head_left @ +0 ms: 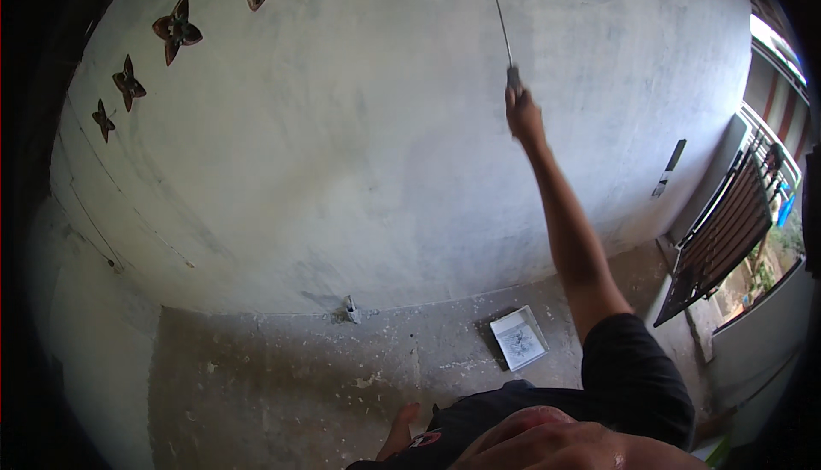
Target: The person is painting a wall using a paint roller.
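Observation:
My right arm stretches up toward the whitish wall (359, 128). In my right hand (525, 118), closed round a dark handle, is a paint roller (501, 17) with a long thin metal rod. The roller's head lies beyond the upper edge of the picture. Low down beside my dark clothing hangs my left hand (402, 429), partly hidden; its visible fingers look stretched out and hold nothing. On the floor by the wall lies a pale rectangular paint tray (519, 338), its inside smeared white and grey.
Several star-shaped openings (177, 29) pierce the upper left wall. A small whitish object (351, 309) stands at the wall's foot. The floor (282, 376) is speckled with white. At right, a dark slatted gate (723, 235) stands by an opening; a dark strip (676, 155) marks the wall nearby.

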Demonstrator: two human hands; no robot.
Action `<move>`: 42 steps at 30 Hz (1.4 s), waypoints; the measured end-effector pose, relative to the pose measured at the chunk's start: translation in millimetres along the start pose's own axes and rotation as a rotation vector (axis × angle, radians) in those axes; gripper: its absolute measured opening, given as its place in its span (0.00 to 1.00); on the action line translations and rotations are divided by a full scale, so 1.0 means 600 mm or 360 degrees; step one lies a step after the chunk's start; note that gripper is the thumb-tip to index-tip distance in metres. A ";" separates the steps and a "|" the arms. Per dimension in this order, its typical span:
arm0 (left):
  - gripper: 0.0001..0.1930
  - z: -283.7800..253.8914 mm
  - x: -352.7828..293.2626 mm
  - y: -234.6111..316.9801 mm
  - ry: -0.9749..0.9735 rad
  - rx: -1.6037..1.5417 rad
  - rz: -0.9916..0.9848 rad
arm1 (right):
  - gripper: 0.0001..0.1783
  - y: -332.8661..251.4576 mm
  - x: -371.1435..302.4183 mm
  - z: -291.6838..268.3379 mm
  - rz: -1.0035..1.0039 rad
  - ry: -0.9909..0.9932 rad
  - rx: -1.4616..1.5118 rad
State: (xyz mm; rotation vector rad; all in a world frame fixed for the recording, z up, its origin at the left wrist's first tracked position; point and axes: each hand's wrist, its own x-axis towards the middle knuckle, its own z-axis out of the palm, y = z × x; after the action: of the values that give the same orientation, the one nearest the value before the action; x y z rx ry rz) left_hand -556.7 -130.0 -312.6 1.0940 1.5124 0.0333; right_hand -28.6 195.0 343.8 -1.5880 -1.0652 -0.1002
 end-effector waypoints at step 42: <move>0.16 0.039 -0.021 -0.020 0.0145 0.1942 0.1263 | 0.26 0.067 0.021 0.007 0.0018 -0.0017 0.0039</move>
State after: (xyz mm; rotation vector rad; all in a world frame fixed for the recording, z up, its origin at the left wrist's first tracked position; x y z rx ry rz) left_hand -547.3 -157.4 -317.0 2.6397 0.9993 -0.3358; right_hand 3.5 208.9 320.1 -1.5741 -1.0619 -0.0710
